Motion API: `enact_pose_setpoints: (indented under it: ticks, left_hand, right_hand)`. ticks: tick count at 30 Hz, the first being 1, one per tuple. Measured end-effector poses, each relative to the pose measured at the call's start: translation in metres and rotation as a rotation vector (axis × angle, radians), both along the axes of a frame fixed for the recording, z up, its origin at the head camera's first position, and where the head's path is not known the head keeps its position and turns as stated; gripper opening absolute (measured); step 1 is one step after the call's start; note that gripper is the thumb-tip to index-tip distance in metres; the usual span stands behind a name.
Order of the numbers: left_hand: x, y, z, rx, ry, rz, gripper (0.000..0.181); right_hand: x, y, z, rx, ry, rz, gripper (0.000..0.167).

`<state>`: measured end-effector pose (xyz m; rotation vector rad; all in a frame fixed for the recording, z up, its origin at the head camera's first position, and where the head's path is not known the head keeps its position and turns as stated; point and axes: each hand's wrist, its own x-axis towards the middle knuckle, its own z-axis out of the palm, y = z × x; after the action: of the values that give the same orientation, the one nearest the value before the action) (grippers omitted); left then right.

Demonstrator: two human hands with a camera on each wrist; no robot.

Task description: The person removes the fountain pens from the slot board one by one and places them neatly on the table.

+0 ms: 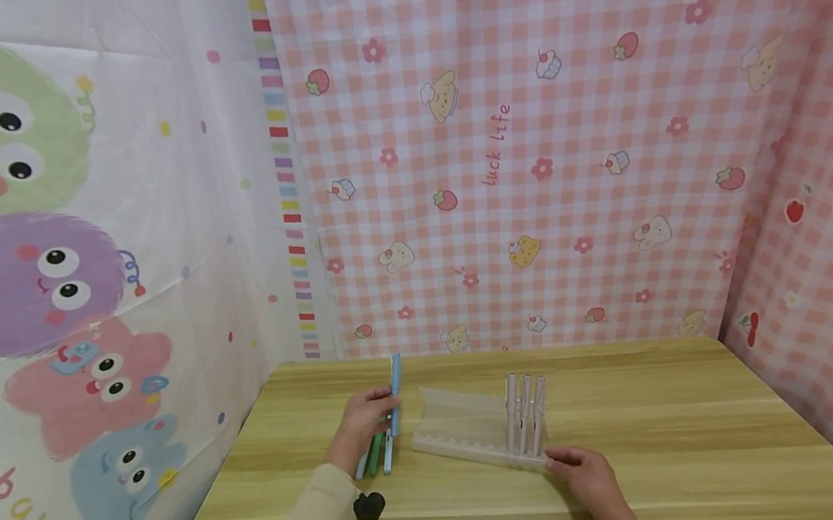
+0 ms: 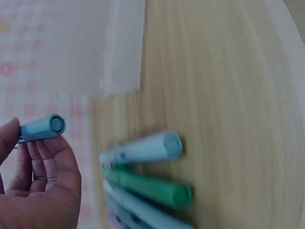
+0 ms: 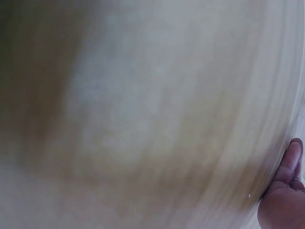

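My left hand [image 1: 365,415] pinches a blue pen [image 1: 396,376] between thumb and fingers, upright and above the table in the head view. Below that hand lie several loose pens, among them a green pen [image 2: 147,185] and a light blue pen [image 2: 147,147]. To the right sits a translucent plastic pen tray [image 1: 462,420] with a notched front strip. Three pale pink pens [image 1: 527,414] lie side by side at its right end. My right hand [image 1: 588,475] holds the tray's front right corner with thumb and fingertips. The right wrist view shows mostly blurred tabletop and part of that hand [image 3: 283,195].
All of this lies on a wood-grain table [image 1: 663,404]. A pink checked curtain [image 1: 567,117] hangs behind its far edge, and a white printed curtain [image 1: 183,188] is on the left. A black heart-shaped piece [image 1: 369,506] is beside my left sleeve.
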<state>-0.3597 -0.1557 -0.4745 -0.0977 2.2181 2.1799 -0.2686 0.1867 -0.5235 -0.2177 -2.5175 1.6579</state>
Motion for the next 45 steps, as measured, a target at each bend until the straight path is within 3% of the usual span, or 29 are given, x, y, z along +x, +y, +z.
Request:
enact_pose_setpoints:
  ticks: [11, 20, 27, 36, 45]
  left_hand:
    - [0.001, -0.047, -0.013, 0.010, -0.052, 0.081, 0.045]
    - [0.010, -0.077, -0.014, 0.011, -0.060, 0.057, 0.047]
    - [0.012, -0.097, -0.023, -0.050, -0.089, 0.067, 0.050]
    - [0.016, -0.113, -0.028, -0.058, -0.128, 0.063, 0.055]
    - [0.019, -0.116, -0.032, -0.069, -0.162, 0.063, 0.054]
  right_hand:
    - [0.001, 0.000, 0.000, 0.009, 0.004, 0.000, 0.018]
    - [0.002, 0.000, 0.002, 0.007, 0.002, 0.008, 0.019]
    - [0.002, 0.000, 0.002, 0.003, 0.000, 0.001, 0.018]
    - [0.000, 0.000, 0.001, 0.002, -0.025, -0.003, 0.019]
    - [-0.001, 0.001, 0.000, -0.002, -0.035, -0.004, 0.019]
